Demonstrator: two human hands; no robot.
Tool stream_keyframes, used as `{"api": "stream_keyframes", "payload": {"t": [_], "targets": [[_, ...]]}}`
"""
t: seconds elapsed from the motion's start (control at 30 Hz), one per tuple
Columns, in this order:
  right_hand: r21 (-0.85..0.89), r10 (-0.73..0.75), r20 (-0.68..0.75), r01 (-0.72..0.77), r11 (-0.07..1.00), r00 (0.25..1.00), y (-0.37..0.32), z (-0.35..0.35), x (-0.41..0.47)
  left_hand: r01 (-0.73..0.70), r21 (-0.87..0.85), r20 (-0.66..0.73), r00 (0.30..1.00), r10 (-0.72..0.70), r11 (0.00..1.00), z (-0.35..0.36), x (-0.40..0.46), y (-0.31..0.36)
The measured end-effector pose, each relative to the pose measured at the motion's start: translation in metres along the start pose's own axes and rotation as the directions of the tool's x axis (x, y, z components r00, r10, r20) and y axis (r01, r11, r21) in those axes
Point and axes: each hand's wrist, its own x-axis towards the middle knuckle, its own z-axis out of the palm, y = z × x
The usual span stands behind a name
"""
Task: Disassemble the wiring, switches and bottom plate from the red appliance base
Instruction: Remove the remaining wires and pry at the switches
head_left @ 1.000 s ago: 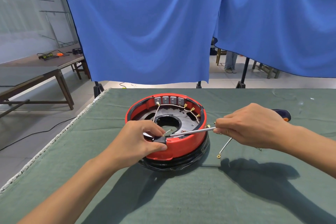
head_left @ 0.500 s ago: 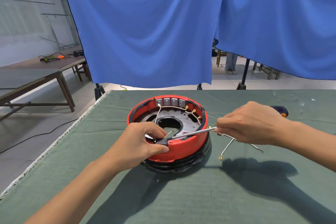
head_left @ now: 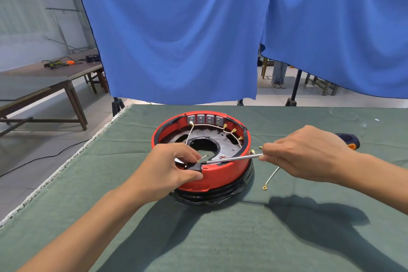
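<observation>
The round red appliance base (head_left: 220,174) lies upside down on the green table cloth (head_left: 220,238), on a black ring. Inside it are a dark metal bottom plate (head_left: 223,146), several grey switches (head_left: 205,119) along the far wall and white wiring (head_left: 207,126) with brass terminals. My left hand (head_left: 170,170) pinches a small black block (head_left: 194,167) at the near rim. My right hand (head_left: 304,154) grips a screwdriver whose metal shaft (head_left: 231,159) reaches across the rim to that block.
A loose white wire with a ring terminal (head_left: 270,180) lies on the cloth right of the base. The screwdriver's dark blue and orange handle (head_left: 347,140) shows behind my right hand. Blue curtains (head_left: 176,28) hang behind the table. A wooden table (head_left: 44,81) stands at the left.
Both hands have stayed in place on the base and the screwdriver. The head view has shifted slightly, nothing else has visibly moved.
</observation>
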Motion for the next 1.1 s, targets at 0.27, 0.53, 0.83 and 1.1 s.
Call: {"api": "stream_keyframes", "payload": {"t": [0.27, 0.53, 0.83, 1.1], "targets": [[-0.025, 0.052, 0.028, -0.051, 0.998, 0.998, -0.015, -0.003, -0.008, -0.004, 0.035, -0.009, 1.0, 0.005, 0.999, 0.001, 0.0, 0.0], [-0.025, -0.044, -0.135, 0.041, 0.999, 0.99, 0.006, 0.004, 0.008, 0.077, 0.105, 0.149, 0.985, -0.092, 0.991, -0.011, 0.012, 0.002], [-0.023, -0.127, -0.315, 0.126, 0.992, 0.941, 0.013, 0.01, 0.017, 0.297, 0.151, 0.078, 0.947, -0.311, 0.943, -0.003, 0.032, 0.009], [0.007, -0.141, -0.345, 0.153, 0.988, 0.928, 0.014, 0.018, 0.022, 0.291, 0.265, 0.066, 0.946, -0.318, 0.92, 0.004, 0.034, 0.012]]}}
